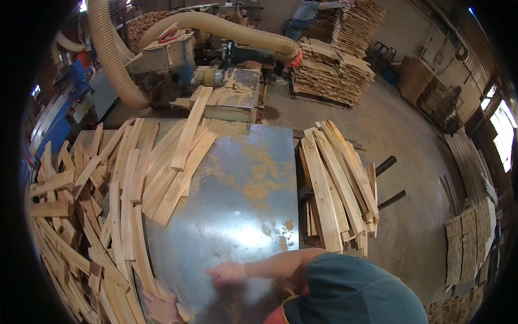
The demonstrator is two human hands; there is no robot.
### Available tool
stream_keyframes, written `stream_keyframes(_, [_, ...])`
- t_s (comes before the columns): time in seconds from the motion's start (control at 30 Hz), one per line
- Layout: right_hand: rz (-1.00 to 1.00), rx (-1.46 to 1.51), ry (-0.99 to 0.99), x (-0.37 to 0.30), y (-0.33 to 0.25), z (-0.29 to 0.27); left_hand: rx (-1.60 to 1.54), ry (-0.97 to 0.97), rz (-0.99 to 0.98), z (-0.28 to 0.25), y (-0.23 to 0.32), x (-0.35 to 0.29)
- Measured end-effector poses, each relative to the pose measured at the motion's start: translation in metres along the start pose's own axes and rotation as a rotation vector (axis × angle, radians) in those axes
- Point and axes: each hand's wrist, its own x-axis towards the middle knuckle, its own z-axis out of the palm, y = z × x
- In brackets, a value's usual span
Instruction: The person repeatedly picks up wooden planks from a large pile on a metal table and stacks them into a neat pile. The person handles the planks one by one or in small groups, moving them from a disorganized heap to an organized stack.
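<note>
1. The metal tabletop point(226, 221) takes up the middle, dusted with sawdust; at its far end squats a machine point(164, 59) with a thick ribbed hose point(216, 24).
2. A loose heap of boards point(114, 216) covers the left side of the tabletop, pieces crossing at many angles.
3. Another bunch of boards point(334, 183) lies just past the right edge, more nearly lined up.
4. One long narrow board point(141, 254) lies along the heap's inner edge, its near end by the person. I'd judge it stiff and fairly light, not fragile, perhaps slippery with dust and rough at the edges; holding it across both narrow edges, near the middle, should balance it best.
5. The left hand point(162, 309) lies over that board's near end, so the board runs away from this grip; whether the fingers close around it, I can't tell.
6. The right hand point(227, 274) hangs over bare metal, right of the board and apart from it. One finger points left; nothing shows in this grip, though how tightly it curls is unclear.
</note>
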Motion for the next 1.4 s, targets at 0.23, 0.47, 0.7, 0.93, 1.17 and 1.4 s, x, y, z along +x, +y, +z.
stream_keyframes(0.23, [0.109, -0.124, 0.131, 0.005, -0.009, 0.019, -0.196, -0.236, 0.124, -0.043, 0.005, -0.05])
stream_keyframes(0.47, [0.091, 0.079, -0.068, -0.028, -0.033, 0.112, -1.782, -0.837, -0.393, -0.094, -0.092, -0.185])
stream_keyframes(0.7, [0.019, 0.131, -0.265, -0.131, -0.079, 0.209, -1.722, -0.824, -0.469, 0.018, -0.17, -0.407])
stream_keyframes(0.93, [0.108, -0.185, -0.58, -0.162, -0.14, 0.311, -0.925, -0.318, -0.335, 0.064, -0.213, -0.539])
stream_keyframes(1.17, [-0.514, -0.898, -1.064, -0.138, -0.125, 0.463, -0.388, 0.178, -0.336, 0.011, -0.203, -0.544])
stream_keyframes(1.4, [-0.142, -0.102, -0.867, -0.075, -0.1, 0.259, -0.518, 0.055, -0.276, -0.02, -0.19, -0.425])
